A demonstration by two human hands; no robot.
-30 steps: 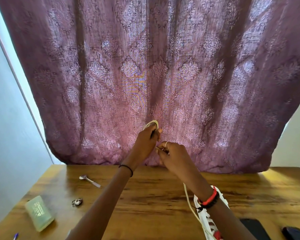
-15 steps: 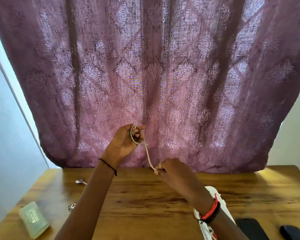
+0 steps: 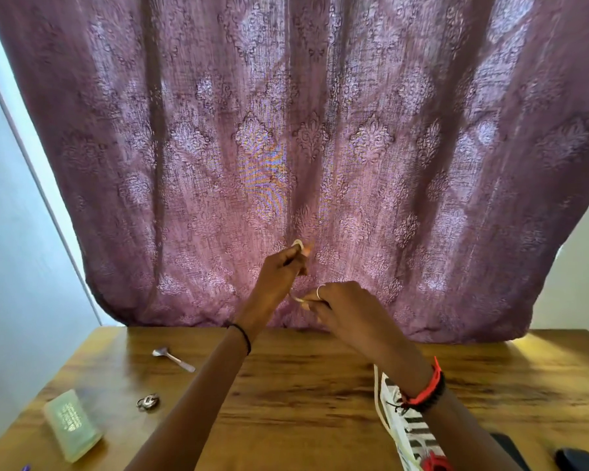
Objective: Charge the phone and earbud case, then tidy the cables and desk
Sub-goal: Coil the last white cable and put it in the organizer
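Both my hands are raised above the wooden desk [image 3: 303,396], in front of a purple curtain. My left hand [image 3: 283,270] pinches a small coil of cream cable [image 3: 298,244] that peeks out above its fingers. Just below and to the right, my right hand [image 3: 340,304] grips another stretch of the same cable near its fingertips. From under my right wrist the cable hangs down to a white power strip [image 3: 405,426] on the desk. At the bottom right edge lie a dark phone [image 3: 510,450] and a dark earbud case [image 3: 578,460], both partly cut off.
On the desk's left side lie a metal spoon [image 3: 172,357], a small metal key ring [image 3: 148,401] and a pale green case [image 3: 73,423]. A purple pen tip [image 3: 25,468] shows at the bottom left. The purple curtain [image 3: 303,147] hangs along the desk's far edge.
My right hand rose back up toward my left hand, shortening the stretched cable between them. My left hand closed tighter, so only the top of the coil shows.
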